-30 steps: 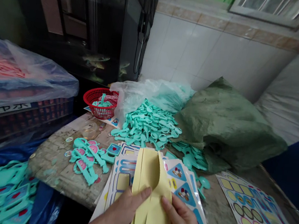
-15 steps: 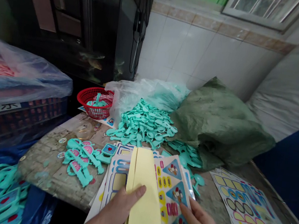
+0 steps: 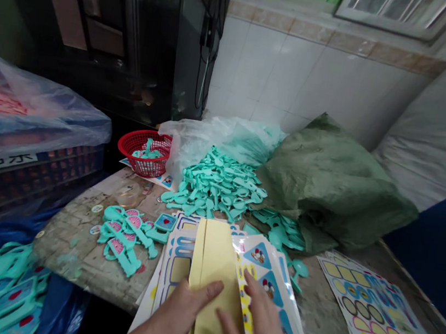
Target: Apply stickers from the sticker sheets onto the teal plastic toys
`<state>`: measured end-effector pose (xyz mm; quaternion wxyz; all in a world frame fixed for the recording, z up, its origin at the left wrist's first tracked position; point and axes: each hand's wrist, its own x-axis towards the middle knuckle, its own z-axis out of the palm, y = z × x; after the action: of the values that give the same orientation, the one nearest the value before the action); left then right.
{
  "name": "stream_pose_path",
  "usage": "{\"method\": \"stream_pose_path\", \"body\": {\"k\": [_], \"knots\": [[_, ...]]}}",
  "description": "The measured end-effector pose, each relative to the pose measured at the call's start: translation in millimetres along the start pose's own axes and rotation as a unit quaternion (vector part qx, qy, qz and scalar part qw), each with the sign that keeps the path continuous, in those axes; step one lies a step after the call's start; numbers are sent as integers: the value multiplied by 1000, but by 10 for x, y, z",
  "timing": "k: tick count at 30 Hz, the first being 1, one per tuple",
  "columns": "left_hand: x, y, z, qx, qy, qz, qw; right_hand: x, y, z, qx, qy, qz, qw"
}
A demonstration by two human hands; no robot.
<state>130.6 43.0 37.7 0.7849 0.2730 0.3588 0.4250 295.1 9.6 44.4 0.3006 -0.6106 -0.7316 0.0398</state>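
Pale yellow backing paper [image 3: 213, 276], folded lengthwise, sits at bottom centre of the frame. Our left hand [image 3: 179, 316] grasps it, thumb pressing on top, while our right hand [image 3: 253, 331] blurs beside it, fingers spread, so we cannot tell whether it grips. Glossy printed sticker sheets [image 3: 262, 266] lie fanned beneath, seemingly kept within easy reach. Beyond, a heap of teal plastic pieces [image 3: 214, 185] rests against a crumpled green woven sack [image 3: 337, 183], with a red plastic basket [image 3: 144, 153] to its left.
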Motion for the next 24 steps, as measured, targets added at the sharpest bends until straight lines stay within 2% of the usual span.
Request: {"method": "stream_pose_path", "body": {"k": [2, 4, 6, 9, 11, 14, 19, 22, 24], "knots": [[-3, -11, 12, 0, 25, -1, 1000, -26, -71, 196, 13, -62, 20, 998], [-5, -23, 14, 5, 48, -9, 999, -26, -70, 288, 39, -101, 72, 992], [-8, -23, 12, 13, 51, -11, 999, 4, -58, 267, 77, -117, 121, 983], [-20, 15, 20, 15, 31, -19, 999, 84, -84, 135, 151, -92, 194, 965], [-31, 47, 33, 4, 12, -25, 1000, 135, -116, 58, 212, -85, 243, 943], [-36, 61, 34, -19, -11, -38, 999, 182, -134, 2, 321, -106, 289, 896], [-2, 12, -5, -4, 6, -37, 999, 193, -122, -48, 441, -139, 339, 819], [9, 9, -3, -9, -16, -26, 1000, 192, -107, -76, 479, -143, 363, 787], [7, 16, 4, -9, -25, -14, 1000, 187, -73, -86, 480, -134, 379, 780]]}}
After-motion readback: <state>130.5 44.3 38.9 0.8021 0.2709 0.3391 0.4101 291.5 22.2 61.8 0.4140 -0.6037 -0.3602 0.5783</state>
